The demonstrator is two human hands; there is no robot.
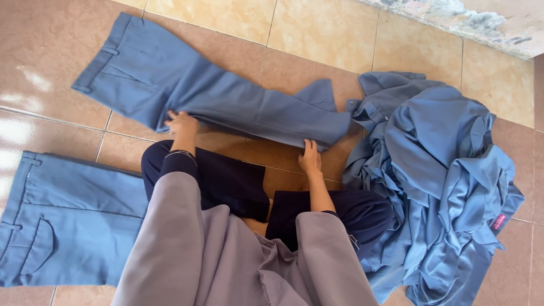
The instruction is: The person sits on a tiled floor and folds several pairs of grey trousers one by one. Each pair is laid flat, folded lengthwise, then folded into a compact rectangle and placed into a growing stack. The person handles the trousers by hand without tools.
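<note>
Trousers in hand: a pair of blue trousers (pixel 215 93) is laid flat on the tiled floor (pixel 317 28), running from the waistband at upper left of the frame to the leg ends at centre. The legs appear stacked one on the other, which would explain the single narrow band of cloth.

Left hand: the left hand (pixel 181 123) is pressed on the lower edge of the trousers, left of centre, near the seat. The fingers are spread and flat; nothing is gripped. The placement is judged to pin the cloth and keep the fold line straight.

Right hand: the right hand (pixel 310 157) is set at the lower edge of the leg ends, at centre frame. The fingers lie extended against the hem; whether cloth is pinched beneath them cannot be told, as the fingertips are partly hidden by the fabric.

Upturned corner: one hem corner (pixel 317 93) is turned up above the leg ends, so that end is not yet flat.

Folded garment: a second blue garment (pixel 68 221) is kept at lower left, folded flat with a pocket flap showing, well apart from the heap.

Unsorted heap: a crumpled pile of blue clothing (pixel 442 170) is held at right of frame, just beside the leg ends.

Containers: none are seen; the floor serves as the holding surface for all garments.
</note>
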